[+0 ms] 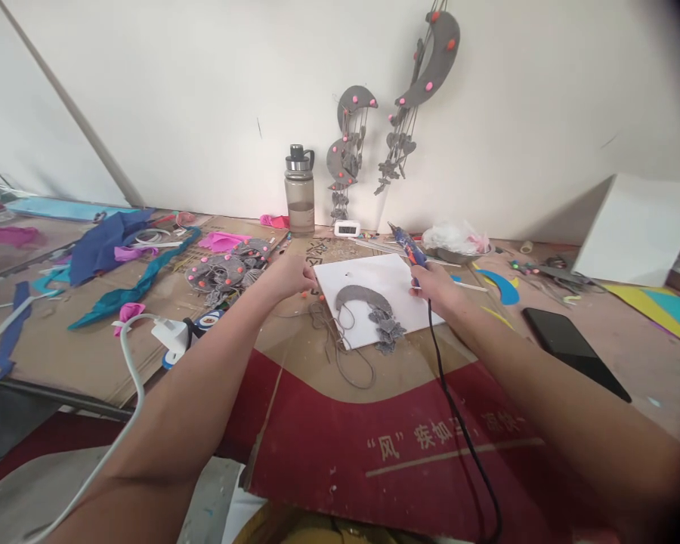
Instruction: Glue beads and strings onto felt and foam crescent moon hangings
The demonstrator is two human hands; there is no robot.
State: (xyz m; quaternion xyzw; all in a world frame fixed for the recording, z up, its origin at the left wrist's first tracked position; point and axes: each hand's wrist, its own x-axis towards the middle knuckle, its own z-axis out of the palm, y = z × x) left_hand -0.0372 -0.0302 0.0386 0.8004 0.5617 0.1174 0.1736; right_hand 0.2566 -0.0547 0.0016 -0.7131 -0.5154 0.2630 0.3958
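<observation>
My right hand [435,285] is wrapped round the handle of a blue hot glue gun [411,248]. Its nozzle points up and away, and a black cord hangs from the handle. At the left corner of a white board [368,270], my left hand [291,276] has its fingers curled together; what they pinch, if anything, is too small to make out. Between the hands, a grey felt crescent [363,295] lies on the board. Small grey felt pieces [388,331] cluster at its right end, and loose grey cord [356,378] trails over the board's front edge.
Grey felt crescents with pink and orange dots [227,270] lie left of my left hand. A water bottle [300,198], a small digital clock [347,229] and a bowl [456,249] stand at the back. A phone [575,351] lies right. Finished crescent hangings [439,60] hang on the wall.
</observation>
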